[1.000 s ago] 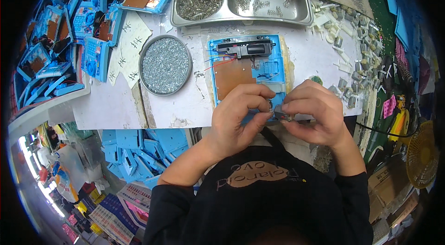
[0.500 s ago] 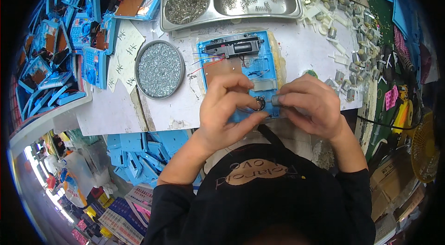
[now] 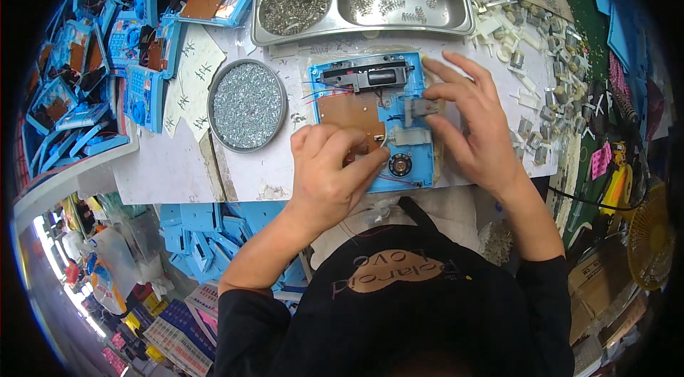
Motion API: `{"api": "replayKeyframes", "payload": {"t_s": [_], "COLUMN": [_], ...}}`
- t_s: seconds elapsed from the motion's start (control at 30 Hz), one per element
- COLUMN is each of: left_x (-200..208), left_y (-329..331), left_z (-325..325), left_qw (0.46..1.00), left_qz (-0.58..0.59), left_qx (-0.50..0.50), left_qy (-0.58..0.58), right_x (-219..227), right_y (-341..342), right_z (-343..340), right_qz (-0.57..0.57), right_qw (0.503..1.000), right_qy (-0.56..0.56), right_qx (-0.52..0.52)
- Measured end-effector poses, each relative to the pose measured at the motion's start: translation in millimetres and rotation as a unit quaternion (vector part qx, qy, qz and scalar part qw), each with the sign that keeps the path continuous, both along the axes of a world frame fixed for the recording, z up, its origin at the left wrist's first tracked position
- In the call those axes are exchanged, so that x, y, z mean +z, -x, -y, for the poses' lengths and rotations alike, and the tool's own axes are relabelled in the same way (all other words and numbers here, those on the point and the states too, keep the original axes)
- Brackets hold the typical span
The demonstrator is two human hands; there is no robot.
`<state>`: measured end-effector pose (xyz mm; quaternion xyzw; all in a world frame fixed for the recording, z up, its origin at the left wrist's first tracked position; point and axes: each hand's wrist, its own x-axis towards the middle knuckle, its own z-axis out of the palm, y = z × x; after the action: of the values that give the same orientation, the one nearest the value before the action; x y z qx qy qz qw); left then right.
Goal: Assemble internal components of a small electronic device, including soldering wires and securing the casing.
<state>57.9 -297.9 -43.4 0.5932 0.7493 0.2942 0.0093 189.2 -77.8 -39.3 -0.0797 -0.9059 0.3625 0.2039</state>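
Note:
In front of me lies a light blue plastic housing [image 3: 423, 176] with a brown circuit board [image 3: 345, 113], a black mechanism [image 3: 372, 77] along its top and a round black speaker [image 3: 400, 164] at the lower right. My left hand [image 3: 326, 172] is over the board's lower edge, thumb and fingers pinched together; what they hold is hidden. At the housing's right side, my right hand [image 3: 476, 124] has thumb and fingers on a small grey block-shaped part [image 3: 420, 108], slightly blurred. A clear whitish piece [image 3: 411, 137] sits just below that part.
Left of the housing stands a round dish [image 3: 247, 105] of small metal pieces. A steel tray [image 3: 456, 12] with springs lies behind. Loose white plastic parts and grey cylinders [image 3: 531, 92] cover the right side. Blue housings [image 3: 142, 92] are piled at far left, blue panels [image 3: 214, 234] below the table.
My right hand has moved up from beside the speaker to the housing's right side. My left hand has shifted left onto the board's lower edge, leaving the speaker uncovered.

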Motion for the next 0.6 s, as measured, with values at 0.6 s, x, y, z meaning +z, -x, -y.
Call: {"api": "replayKeyframes", "payload": {"t_s": [0.6], "left_x": [-5.5], "left_y": [37.2], "left_z": [-18.8], "left_qw": [0.935], "left_qz": [0.263], "left_qx": [0.201], "left_qy": [-0.130], "right_x": [7.9], "right_y": [20.1], "right_z": [1.0], "right_qz": [0.077], "right_qw": [0.989], "right_qy": [-0.124], "right_qx": [-0.004]}}
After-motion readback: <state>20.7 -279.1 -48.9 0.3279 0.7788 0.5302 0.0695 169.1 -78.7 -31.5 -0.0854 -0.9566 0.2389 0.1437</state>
